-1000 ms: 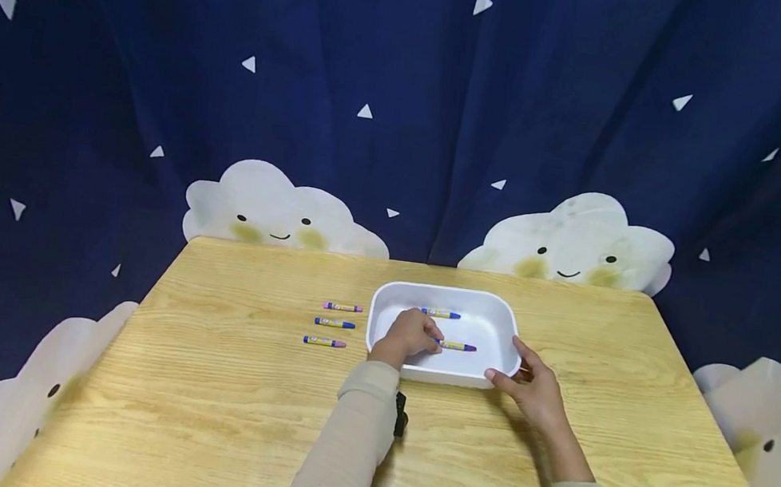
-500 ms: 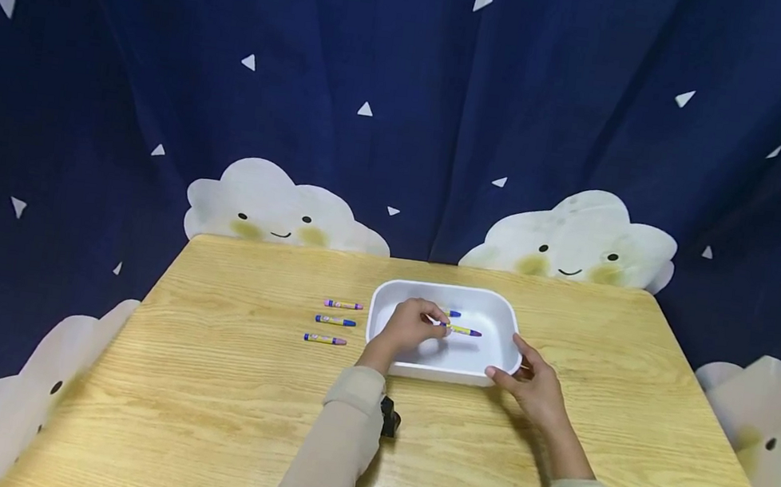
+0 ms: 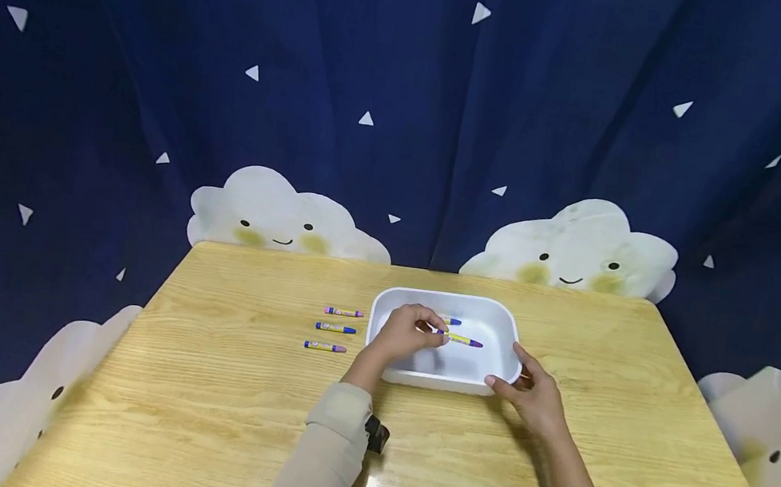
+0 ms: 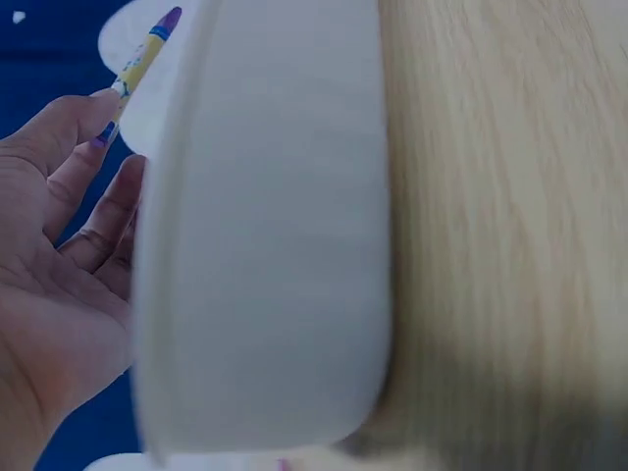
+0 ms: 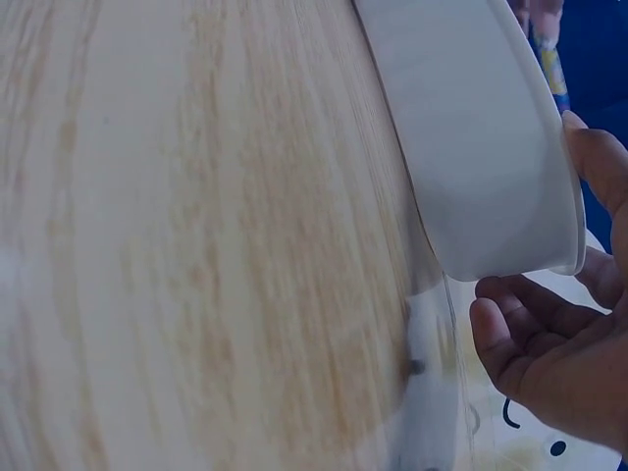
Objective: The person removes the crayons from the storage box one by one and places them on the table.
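A white rectangular tray (image 3: 447,384) with rounded corners stands on the wooden table. Over its inside, my left hand (image 3: 406,335) pinches a purple crayon (image 3: 464,339) with a yellow wrapper between thumb and fingertips. In the left wrist view the purple crayon (image 4: 140,67) tilts upward, its tip pointing away from the hand. A blue crayon (image 3: 455,322) lies at the back of the tray, partly hidden by the left hand. At the tray's right front corner my right hand (image 3: 539,395) grips the rim and side wall, thumb in front and fingers around the right side.
Left of the tray, three crayons lie in a column: a pink one (image 3: 344,312) at the back, a blue one (image 3: 336,328), and a pinkish-purple one (image 3: 325,346) in front. A dark blue curtain (image 3: 424,78) with clouds hangs behind the wooden table (image 3: 212,416).
My left hand has lifted the purple crayon off the tray floor and drawn back slightly to the left with it. The right hand keeps its hold on the tray corner.
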`<state>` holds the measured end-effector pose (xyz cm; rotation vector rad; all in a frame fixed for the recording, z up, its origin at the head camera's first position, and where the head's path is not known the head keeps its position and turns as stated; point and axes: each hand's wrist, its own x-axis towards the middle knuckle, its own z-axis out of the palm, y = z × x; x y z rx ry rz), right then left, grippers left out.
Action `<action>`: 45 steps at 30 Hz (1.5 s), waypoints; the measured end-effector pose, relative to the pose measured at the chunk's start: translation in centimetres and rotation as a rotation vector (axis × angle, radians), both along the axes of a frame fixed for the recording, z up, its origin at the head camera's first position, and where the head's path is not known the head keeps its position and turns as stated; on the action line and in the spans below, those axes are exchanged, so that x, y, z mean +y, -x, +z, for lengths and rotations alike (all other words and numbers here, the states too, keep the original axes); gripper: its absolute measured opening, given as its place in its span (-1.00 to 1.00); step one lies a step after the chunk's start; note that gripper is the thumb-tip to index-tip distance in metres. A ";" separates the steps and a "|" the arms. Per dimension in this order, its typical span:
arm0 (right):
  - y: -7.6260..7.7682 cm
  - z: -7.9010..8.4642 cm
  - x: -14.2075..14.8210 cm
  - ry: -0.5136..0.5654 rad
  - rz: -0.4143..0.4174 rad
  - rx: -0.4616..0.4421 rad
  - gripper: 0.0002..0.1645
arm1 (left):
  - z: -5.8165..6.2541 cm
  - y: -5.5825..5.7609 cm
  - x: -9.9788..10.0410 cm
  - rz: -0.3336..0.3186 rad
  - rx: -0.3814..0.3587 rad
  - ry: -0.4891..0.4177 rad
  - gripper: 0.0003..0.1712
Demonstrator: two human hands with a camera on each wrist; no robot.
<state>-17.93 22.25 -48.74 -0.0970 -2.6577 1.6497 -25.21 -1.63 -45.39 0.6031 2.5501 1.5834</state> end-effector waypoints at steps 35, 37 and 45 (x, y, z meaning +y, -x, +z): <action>-0.1 0.2 0.2 -0.037 0.005 -0.008 0.08 | -0.3 -4.8 -6.7 0.059 0.097 -0.064 -0.90; -0.1 0.2 0.2 -0.031 0.007 -0.012 0.09 | -0.3 -5.0 -7.2 0.055 0.095 -0.081 -0.89; -0.1 0.1 0.1 -0.029 0.005 -0.027 0.10 | -0.5 -5.7 -9.3 0.072 0.108 -0.040 -0.89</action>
